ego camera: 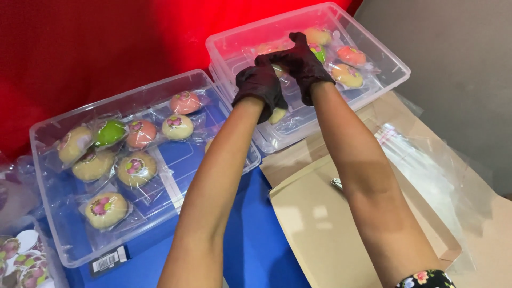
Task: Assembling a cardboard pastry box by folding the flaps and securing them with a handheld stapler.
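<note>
Black-gloved, my left hand (260,85) and right hand (302,63) each keep a grip clamped on one wrapped bun (277,114) above the far clear bin (392,58).

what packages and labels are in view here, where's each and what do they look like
Barcode label: front wall of the near clear bin, small black-and-white rectangle.
Wrapped pastries: inside that bin, round, beige, pink and green, in clear film.
Round stickers: bottom left, white with pink flowers.
Clear bags: right, on brown cardboard.
</note>
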